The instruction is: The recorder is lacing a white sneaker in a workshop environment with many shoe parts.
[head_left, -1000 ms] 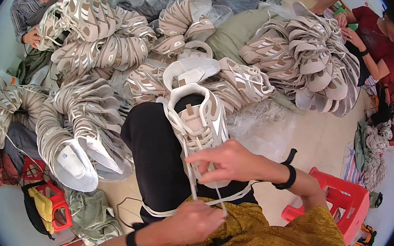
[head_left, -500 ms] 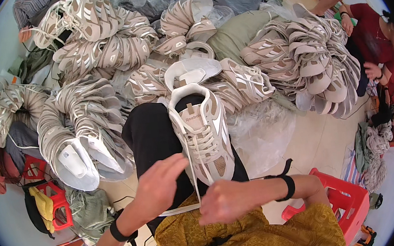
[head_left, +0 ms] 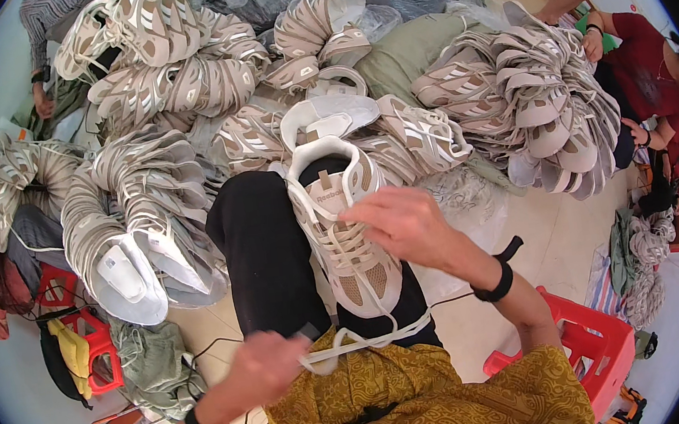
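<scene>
A beige and white sneaker (head_left: 350, 248) with brown mesh at the toe rests over my black-trousered legs, its opening away from me. White shoelaces (head_left: 359, 344) cross its front and trail loosely past the toe onto my mustard patterned clothing. At the upper eyelets, beside the tongue, my right hand (head_left: 403, 220) has its fingertips pinched together against the shoe. What lies between them is hidden. Lower down, left of the toe, my left hand (head_left: 277, 361) is close to the loose laces. Motion smears its fingers, so its grip is unclear.
Fanned bundles of matching shoe uppers (head_left: 156, 178) surround the far side and left, with another large bundle (head_left: 540, 97) at right. A red plastic stool (head_left: 597, 338) stands by my right arm. Other people sit at both sides, including one in a dark red top (head_left: 645, 60).
My right hand has risen from below the toe to the upper eyelets. My left hand has dropped from beside the shoe toward my lap. The taut laces now lie slack.
</scene>
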{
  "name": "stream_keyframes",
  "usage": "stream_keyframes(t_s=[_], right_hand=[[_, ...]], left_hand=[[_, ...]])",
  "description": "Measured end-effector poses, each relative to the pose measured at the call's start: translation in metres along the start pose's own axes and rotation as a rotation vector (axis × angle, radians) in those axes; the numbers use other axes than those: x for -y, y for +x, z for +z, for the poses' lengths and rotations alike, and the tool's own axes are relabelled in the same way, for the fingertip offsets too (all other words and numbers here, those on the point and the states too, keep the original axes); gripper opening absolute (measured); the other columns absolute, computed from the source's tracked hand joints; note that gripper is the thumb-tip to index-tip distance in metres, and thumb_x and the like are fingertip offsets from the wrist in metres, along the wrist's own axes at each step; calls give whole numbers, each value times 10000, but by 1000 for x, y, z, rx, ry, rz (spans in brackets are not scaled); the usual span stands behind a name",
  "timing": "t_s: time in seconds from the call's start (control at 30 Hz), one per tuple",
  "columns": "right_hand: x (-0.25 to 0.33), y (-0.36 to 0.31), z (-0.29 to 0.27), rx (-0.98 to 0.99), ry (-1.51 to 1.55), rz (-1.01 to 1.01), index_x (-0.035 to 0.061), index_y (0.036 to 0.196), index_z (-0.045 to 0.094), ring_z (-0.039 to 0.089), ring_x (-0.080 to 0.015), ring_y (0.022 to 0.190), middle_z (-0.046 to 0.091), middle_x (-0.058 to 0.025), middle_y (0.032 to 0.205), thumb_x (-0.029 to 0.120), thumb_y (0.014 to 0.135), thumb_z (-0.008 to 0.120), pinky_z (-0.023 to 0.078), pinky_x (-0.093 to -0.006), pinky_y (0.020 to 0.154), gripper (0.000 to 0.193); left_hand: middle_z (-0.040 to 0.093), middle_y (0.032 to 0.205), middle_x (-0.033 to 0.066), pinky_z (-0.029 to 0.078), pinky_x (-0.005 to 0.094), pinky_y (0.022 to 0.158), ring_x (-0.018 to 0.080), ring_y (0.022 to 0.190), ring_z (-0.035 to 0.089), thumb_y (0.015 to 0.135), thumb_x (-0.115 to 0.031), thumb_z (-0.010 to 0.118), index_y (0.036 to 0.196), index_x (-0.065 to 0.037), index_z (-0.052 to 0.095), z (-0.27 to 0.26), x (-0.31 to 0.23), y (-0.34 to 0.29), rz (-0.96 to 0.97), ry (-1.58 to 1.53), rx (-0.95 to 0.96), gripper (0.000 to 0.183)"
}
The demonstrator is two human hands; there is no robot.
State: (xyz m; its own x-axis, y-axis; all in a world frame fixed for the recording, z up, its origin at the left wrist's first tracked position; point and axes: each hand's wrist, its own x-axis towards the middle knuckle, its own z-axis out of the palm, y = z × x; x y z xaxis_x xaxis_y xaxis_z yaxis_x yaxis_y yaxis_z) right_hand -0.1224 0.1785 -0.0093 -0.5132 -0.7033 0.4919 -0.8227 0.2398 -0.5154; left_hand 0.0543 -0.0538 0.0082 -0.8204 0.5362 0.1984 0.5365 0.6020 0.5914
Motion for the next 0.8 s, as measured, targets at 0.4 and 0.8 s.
stream_keyframes(t_s=[0.4, 0.8], right_hand=[[-2, 22, 11, 316, -567, -341, 36, 960, 601, 494, -134, 609, 450, 10, 602, 129, 655, 593, 387, -260, 545, 319], [-11, 39, 16, 453, -376, -188, 23, 862, 547, 587, -248, 508, 551, -82, 560, 91, 725, 565, 438, -371, 452, 153]], left_hand=[[564, 1127, 130, 468, 299, 740, 207, 892, 592, 796, -39, 567, 1234, -11, 465, -73, 98, 15, -794, 234, -754, 451], [559, 1117, 157, 428, 386, 897, 322, 1093, 522, 666, 26, 635, 1076, -5, 548, 23, 68, 114, -163, 233, -384, 420]])
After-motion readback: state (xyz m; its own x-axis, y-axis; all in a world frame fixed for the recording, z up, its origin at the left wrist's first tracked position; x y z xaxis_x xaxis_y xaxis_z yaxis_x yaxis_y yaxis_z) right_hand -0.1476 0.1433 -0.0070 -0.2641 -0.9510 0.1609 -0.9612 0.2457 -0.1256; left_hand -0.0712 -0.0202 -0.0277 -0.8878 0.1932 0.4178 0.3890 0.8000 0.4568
